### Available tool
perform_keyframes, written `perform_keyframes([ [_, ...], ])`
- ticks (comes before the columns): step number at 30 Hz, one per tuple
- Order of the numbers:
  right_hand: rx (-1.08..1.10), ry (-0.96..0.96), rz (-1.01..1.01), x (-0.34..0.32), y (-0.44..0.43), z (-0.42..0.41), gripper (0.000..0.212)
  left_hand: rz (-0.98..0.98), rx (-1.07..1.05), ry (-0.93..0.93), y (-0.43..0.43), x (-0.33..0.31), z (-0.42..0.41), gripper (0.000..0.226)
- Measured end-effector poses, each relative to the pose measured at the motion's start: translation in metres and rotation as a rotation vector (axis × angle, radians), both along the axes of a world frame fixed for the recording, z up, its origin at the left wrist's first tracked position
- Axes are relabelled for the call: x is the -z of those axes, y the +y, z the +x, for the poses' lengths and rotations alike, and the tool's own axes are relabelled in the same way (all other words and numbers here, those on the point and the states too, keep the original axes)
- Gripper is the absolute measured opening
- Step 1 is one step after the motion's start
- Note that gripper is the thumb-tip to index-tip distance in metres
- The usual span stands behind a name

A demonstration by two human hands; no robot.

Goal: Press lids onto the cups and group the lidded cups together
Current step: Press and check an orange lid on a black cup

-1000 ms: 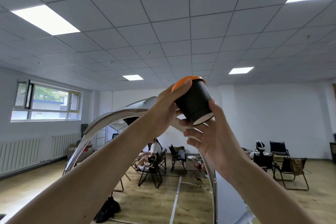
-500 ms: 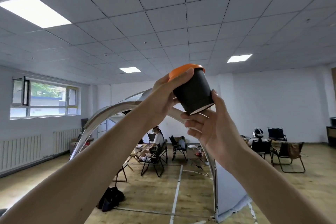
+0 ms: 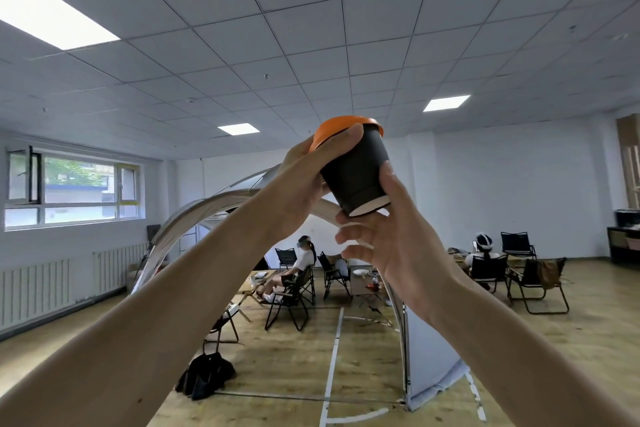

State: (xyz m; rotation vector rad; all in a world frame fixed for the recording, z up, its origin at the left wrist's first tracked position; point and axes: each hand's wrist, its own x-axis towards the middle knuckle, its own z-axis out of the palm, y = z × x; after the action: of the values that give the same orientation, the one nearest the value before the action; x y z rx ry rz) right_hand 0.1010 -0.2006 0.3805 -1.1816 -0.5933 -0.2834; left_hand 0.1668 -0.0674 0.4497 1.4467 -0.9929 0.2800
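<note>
1. Both hands are raised in front of the head camera, up against the tiled ceiling (image 3: 311, 28), and they share one black cup (image 3: 356, 177).
2. Left hand (image 3: 298, 184): it grips the upper part of the cup from the left, its thumb lying flat across the edge of the orange lid (image 3: 334, 125); its other fingers are hidden behind the cup.
3. Right hand (image 3: 391, 239): it cradles the cup from below, the thumb running up the right wall and the fingers curled under the pale base.
4. The cup is tilted, its top leaning left and away, its bottom turned toward the camera. The lid sits on its mouth; whether it is pressed fully home all round I cannot tell.
5. Behind the arms a curved tent arch (image 3: 194, 215) spans the room, ending at a grey tent panel (image 3: 433, 357) on the wooden floor (image 3: 536, 340).
6. Under the arch a person (image 3: 304, 260) sits among black folding chairs (image 3: 291, 298) near a low table (image 3: 363, 282).
7. Another seated person (image 3: 483, 250) is farther right.
8. A black bag (image 3: 204, 374) lies on the floor by the left forearm.
9. On the left wall are a window (image 3: 72, 184) and, below it, a radiator (image 3: 34, 288).
</note>
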Motion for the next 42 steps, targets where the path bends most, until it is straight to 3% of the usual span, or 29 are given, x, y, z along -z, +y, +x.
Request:
perform_keyframes([
  [5, -0.163, 0.107, 0.069, 0.003, -0.005, -0.002, 0.075, 0.032, 0.018, 0.003, 0.000, 0.003, -0.001, 0.077],
  [10, 0.035, 0.018, 0.037, 0.008, 0.000, 0.004, 0.074, 0.033, -0.018, 0.011, 0.002, 0.005, 0.000, 0.079],
  [15, -0.011, 0.096, 0.068, 0.010, -0.002, 0.006, 0.078, 0.054, -0.022, 0.022, 0.001, 0.011, 0.003, 0.052],
  [23, -0.052, 0.061, 0.050, 0.012, -0.001, 0.010, 0.070, 0.060, -0.018, 0.042, 0.001, 0.015, 0.005, 0.044],
  [34, -0.062, 0.035, 0.017, 0.024, 0.000, 0.021, 0.070, 0.071, 0.005, 0.014, 0.007, 0.023, 0.011, 0.087],
  [38, -0.090, 0.068, -0.032, 0.031, -0.003, 0.025, 0.076, 0.068, -0.012, 0.030, 0.007, 0.027, 0.013, 0.063],
  [42, 0.198, -0.026, -0.249, 0.044, -0.004, 0.029, 0.082, 0.157, -0.084, -0.006, 0.013, 0.037, 0.008, 0.046],
])
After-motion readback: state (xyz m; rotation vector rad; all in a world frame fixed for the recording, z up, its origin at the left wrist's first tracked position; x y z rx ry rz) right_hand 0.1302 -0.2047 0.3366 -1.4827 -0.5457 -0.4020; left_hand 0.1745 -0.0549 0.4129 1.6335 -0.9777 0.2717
